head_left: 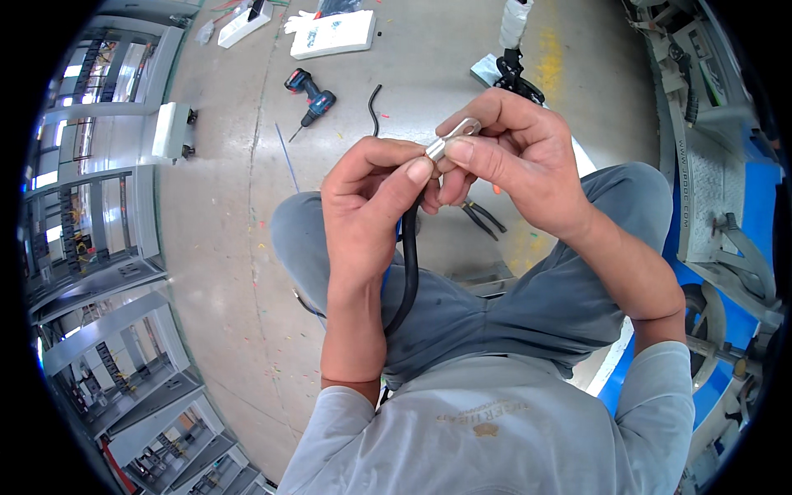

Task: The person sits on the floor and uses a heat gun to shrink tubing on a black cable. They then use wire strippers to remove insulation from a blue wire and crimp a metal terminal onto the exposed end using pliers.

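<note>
1. Cable (410, 256), thick and black, rises from the lap between the person's knees, just right of the left wrist, to the hands at the far side of the knees.
2. Left hand (363, 190): thumb and bent forefinger are pressed together at the cable's far end; the other fingers are mostly hidden, so their exact hold cannot be told.
3. Right hand (528, 161): thumb and forefinger pinch a silvery metal lug (437, 147), its ringed end pointing far and right. The remaining fingers curl under, near the left fingertips.
4. The lug's barrel lies in line with the cable's end; fingers cover the joint, so how deep the cable sits cannot be told.
5. The lug looks light, hard and smooth, likely a little slippery; its flat ringed end should give the surest pinch.
6. The cable is probably stiff and springy, with some weight in its trailing length. Gripping close behind the lug would steady it best.
7. Neither looks fragile.
8. On the floor (223, 272) beyond, a cordless drill (318, 105) lies far left; dark-handled pliers (483, 219) lie nearer, just right of the hands.
</note>
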The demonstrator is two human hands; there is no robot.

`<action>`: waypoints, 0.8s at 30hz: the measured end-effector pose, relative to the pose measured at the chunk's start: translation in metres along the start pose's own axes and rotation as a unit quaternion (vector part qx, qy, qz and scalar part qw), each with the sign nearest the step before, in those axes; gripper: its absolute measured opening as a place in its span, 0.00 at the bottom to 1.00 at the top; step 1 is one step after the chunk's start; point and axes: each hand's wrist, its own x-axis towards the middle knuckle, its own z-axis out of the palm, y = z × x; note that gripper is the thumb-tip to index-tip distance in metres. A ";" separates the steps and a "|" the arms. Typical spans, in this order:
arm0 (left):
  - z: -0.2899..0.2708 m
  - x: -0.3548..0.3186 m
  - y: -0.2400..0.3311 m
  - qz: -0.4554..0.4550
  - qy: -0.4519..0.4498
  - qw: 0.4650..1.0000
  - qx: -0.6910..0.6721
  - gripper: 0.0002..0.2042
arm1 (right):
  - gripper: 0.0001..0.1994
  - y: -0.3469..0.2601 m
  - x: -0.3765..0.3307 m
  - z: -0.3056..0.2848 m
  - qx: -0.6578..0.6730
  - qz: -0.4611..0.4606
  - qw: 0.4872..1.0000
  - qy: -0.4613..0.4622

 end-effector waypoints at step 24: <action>-0.004 0.006 0.009 -0.019 -0.029 0.999 -0.007 0.04 | 0.09 0.008 0.001 -0.001 -0.018 -0.038 0.999 -0.003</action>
